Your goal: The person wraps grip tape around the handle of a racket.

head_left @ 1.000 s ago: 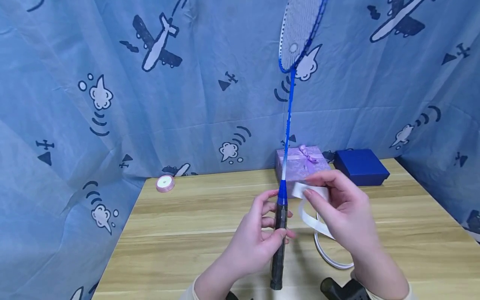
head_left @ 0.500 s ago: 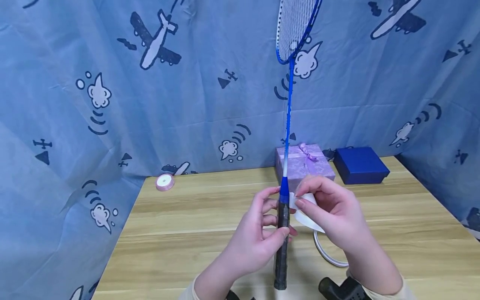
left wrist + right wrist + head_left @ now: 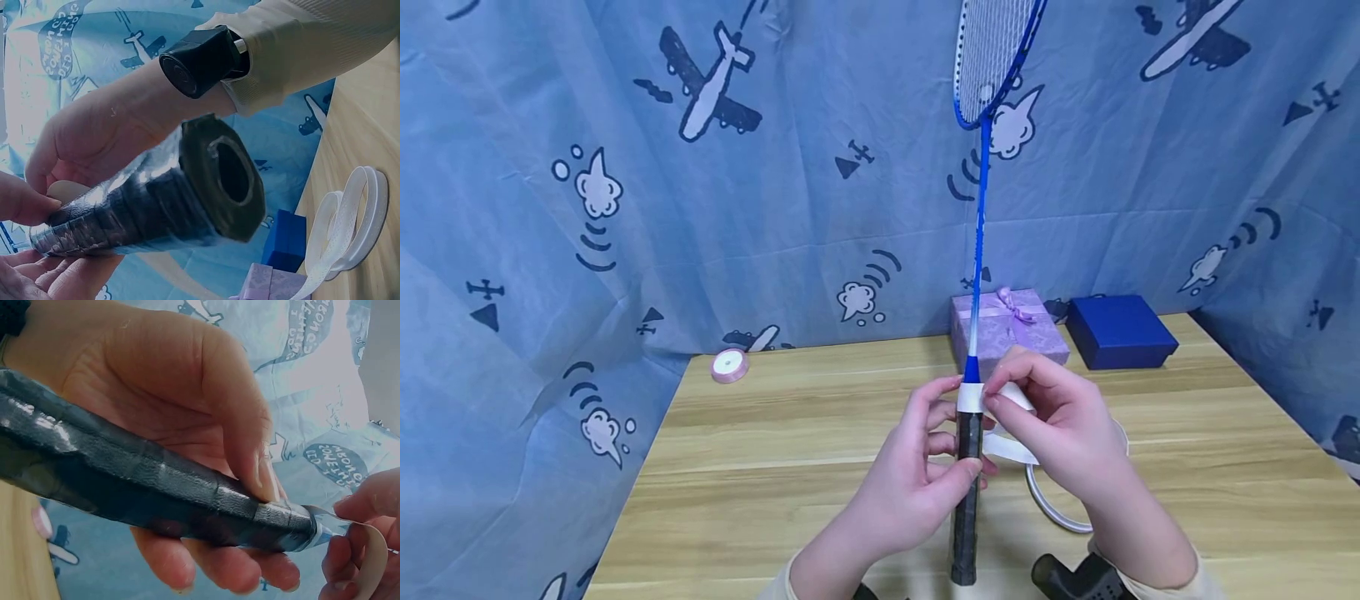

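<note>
A blue badminton racket (image 3: 979,250) stands nearly upright, head up, in the head view. My left hand (image 3: 910,492) holds its black handle (image 3: 966,508), thumb in front and fingers behind. Across the top of the handle, just under the blue cone, lies the end of a white ribbon (image 3: 970,398). Thumb and forefinger of my right hand (image 3: 1067,433) pinch that ribbon at the handle's right side. From there it loops down to a white spool (image 3: 369,225), which the left wrist view shows on the table. The hollow butt of the handle (image 3: 219,181) faces that camera.
A purple gift box (image 3: 1030,333) with a bow stands at the back of the wooden table (image 3: 760,483), with a blue box (image 3: 1122,332) to its right. A small pink-edged roll (image 3: 730,365) lies at the far left corner. Blue patterned curtain (image 3: 820,208) hangs behind.
My right hand has moved left to the racket, bringing the ribbon's end across the front of the handle top. The left hand keeps its hold, and the racket has shifted only slightly.
</note>
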A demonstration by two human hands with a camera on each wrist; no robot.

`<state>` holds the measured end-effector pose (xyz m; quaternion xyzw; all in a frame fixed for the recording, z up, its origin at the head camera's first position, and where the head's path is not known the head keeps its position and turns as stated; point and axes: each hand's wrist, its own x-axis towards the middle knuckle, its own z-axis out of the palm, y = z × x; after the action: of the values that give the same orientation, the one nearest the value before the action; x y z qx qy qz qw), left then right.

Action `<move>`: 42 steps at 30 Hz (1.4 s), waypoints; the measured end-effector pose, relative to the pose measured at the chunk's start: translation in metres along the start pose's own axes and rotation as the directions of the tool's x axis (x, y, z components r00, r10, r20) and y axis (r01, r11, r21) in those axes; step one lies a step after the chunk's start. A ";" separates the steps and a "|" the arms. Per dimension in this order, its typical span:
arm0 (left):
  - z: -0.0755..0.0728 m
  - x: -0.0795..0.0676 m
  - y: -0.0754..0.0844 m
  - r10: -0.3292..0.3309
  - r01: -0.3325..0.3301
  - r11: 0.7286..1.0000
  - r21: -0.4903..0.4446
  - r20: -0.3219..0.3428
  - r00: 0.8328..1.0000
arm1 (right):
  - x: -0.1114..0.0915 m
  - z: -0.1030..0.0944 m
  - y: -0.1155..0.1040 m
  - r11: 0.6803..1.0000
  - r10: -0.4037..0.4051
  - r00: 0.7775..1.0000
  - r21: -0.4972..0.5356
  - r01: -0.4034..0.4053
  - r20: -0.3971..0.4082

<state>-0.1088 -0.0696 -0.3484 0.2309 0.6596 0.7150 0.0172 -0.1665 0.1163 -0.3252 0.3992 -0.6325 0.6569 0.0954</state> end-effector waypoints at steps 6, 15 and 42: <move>0.000 -0.001 0.001 0.022 -0.022 1.000 0.001 -0.011 1.000 | 0.000 0.002 0.001 0.996 0.080 0.997 -0.032 -0.081 -0.010; 0.000 -0.002 0.001 0.028 -0.029 0.999 -0.030 -0.018 0.999 | 0.000 0.004 0.003 0.997 0.060 0.998 -0.040 -0.061 -0.023; 0.000 -0.002 -0.005 0.243 -0.215 0.958 -0.189 0.141 0.960 | 0.000 -0.001 0.014 0.979 -0.037 0.990 0.204 0.008 0.135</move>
<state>-0.1081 -0.0693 -0.3538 0.3612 0.5606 0.7451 0.0078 -0.1756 0.1152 -0.3359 0.4584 -0.5625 0.6878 0.0176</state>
